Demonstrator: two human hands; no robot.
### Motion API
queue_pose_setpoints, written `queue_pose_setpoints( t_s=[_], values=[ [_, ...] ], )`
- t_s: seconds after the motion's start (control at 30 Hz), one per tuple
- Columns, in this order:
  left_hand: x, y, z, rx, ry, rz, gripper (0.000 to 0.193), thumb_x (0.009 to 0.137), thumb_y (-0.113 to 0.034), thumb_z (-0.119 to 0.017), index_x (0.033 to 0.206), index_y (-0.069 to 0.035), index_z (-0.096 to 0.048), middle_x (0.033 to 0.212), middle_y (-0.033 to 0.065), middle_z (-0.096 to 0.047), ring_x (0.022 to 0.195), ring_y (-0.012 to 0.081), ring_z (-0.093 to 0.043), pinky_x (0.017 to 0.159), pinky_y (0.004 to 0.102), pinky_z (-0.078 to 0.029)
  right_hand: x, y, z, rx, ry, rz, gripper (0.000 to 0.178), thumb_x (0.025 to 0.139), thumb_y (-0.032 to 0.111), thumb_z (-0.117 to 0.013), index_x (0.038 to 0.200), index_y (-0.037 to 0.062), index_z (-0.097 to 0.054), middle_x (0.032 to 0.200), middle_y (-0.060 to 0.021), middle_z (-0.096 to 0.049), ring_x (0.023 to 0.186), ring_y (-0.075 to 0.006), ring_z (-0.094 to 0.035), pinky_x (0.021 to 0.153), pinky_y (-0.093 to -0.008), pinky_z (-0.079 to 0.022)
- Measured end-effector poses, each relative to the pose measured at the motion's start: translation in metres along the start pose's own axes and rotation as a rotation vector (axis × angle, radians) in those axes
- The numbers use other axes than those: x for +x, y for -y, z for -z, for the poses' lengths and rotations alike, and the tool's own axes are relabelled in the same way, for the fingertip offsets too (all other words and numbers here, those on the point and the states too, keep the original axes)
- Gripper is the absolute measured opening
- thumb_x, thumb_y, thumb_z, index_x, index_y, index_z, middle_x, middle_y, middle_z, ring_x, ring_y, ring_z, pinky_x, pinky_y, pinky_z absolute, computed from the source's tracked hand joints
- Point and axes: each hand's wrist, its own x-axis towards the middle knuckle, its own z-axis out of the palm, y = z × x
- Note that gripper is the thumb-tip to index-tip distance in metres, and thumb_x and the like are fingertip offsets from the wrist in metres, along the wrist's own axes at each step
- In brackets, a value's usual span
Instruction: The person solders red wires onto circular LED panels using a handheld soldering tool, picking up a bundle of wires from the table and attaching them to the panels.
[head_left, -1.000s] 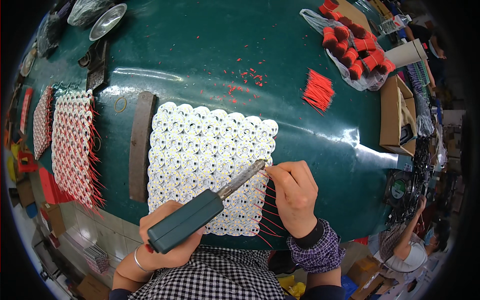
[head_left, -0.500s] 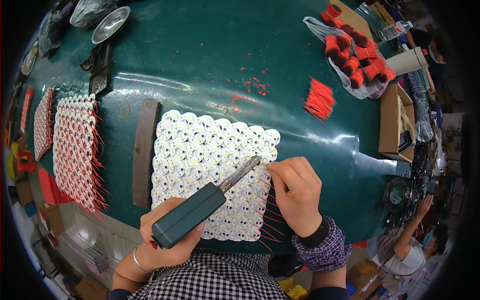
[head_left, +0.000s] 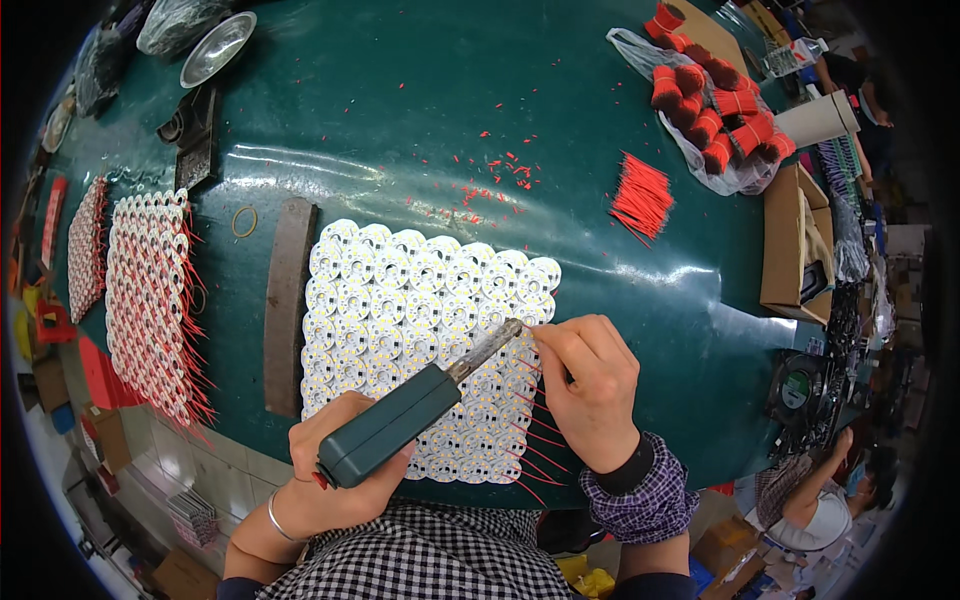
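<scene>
My left hand [head_left: 345,465] is closed round the handle of a dark green soldering gun [head_left: 390,425]. Its metal barrel points up and to the right, with the tip over the right part of a panel of round white LED boards [head_left: 375,290]. Close to that tip, my right hand [head_left: 595,385] pinches a thin red wire at the panel's right edge; the fingers hide most of it. Below the pinch, several red wires [head_left: 545,457] stick out from the boards along the same edge. The panel lies flat on the green table [head_left: 420,90].
A dark metal bar [head_left: 289,305] lies left of the panel. Farther left are board panels with red wires [head_left: 150,300]. Loose red wires [head_left: 642,198], a bag of red wire bundles [head_left: 705,130] and a cardboard box [head_left: 785,245] sit to the right. Red scraps [head_left: 490,190] lie beyond.
The soldering gun and my left hand have shifted slightly to the right. My right hand stays pinched at the panel's edge, almost unmoved.
</scene>
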Motion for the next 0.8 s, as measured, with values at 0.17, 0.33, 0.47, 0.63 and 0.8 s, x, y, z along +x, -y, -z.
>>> queue_pose_setpoints(
  t_s=[0.17, 0.33, 0.47, 0.63, 0.8],
  values=[
    [-0.002, 0.005, 0.0, 0.075, 0.015, -0.085, 0.017, 0.075, 0.003, -0.077, 0.09, 0.004, -0.072, 0.082, 0.0123, -0.066, 0.067, 0.0221, -0.066, 0.058, 0.0301, -0.051, 0.001, 0.0, 0.0, -0.003, -0.002, 0.002, 0.021, 0.074, -0.006, -0.074, 0.093, 0.0022, -0.07, 0.081, -0.0072, -0.058, 0.073, -0.0242, -0.06, 0.062, -0.0364, -0.05],
    [-0.01, -0.005, 0.005, -0.136, -0.102, 0.15, 0.024, 0.074, 0.001, -0.077, 0.096, 0.005, -0.073, 0.081, 0.0135, -0.067, 0.064, 0.0229, -0.063, 0.057, 0.0316, -0.05, 0.003, 0.002, 0.005, 0.003, 0.004, -0.008, 0.019, 0.076, -0.005, -0.075, 0.093, 0.0017, -0.07, 0.083, -0.008, -0.06, 0.073, -0.0251, -0.06, 0.063, -0.0366, -0.05],
    [-0.013, -0.003, 0.01, -0.07, -0.141, 0.113, 0.026, 0.073, -0.001, -0.077, 0.098, 0.004, -0.073, 0.082, 0.0134, -0.068, 0.065, 0.0241, -0.064, 0.059, 0.0324, -0.052, 0.016, -0.002, 0.02, 0.021, -0.043, -0.016, 0.013, 0.079, -0.004, -0.074, 0.091, 0.0004, -0.069, 0.087, -0.0107, -0.064, 0.076, -0.0291, -0.062, 0.066, -0.0385, -0.052],
    [-0.017, -0.003, 0.004, -0.101, -0.208, 0.165, 0.026, 0.073, -0.004, -0.078, 0.098, 0.004, -0.074, 0.085, 0.0143, -0.07, 0.07, 0.026, -0.068, 0.064, 0.0333, -0.055, 0.042, -0.051, 0.037, -0.253, -0.116, -0.058, 0.012, 0.082, -0.003, -0.072, 0.094, -0.0001, -0.069, 0.092, -0.0108, -0.064, 0.086, -0.0306, -0.061, 0.075, -0.0391, -0.052],
    [-0.017, -0.003, 0.006, -0.091, -0.241, 0.148, 0.026, 0.072, -0.004, -0.077, 0.097, 0.004, -0.074, 0.085, 0.0144, -0.071, 0.07, 0.0276, -0.068, 0.066, 0.0344, -0.056, 0.059, -0.094, 0.018, -0.456, -0.217, 0.058, 0.015, 0.081, -0.001, -0.071, 0.096, 0.0001, -0.067, 0.098, -0.0076, -0.062, 0.091, -0.0281, -0.06, 0.074, -0.0392, -0.05]
  ],
)
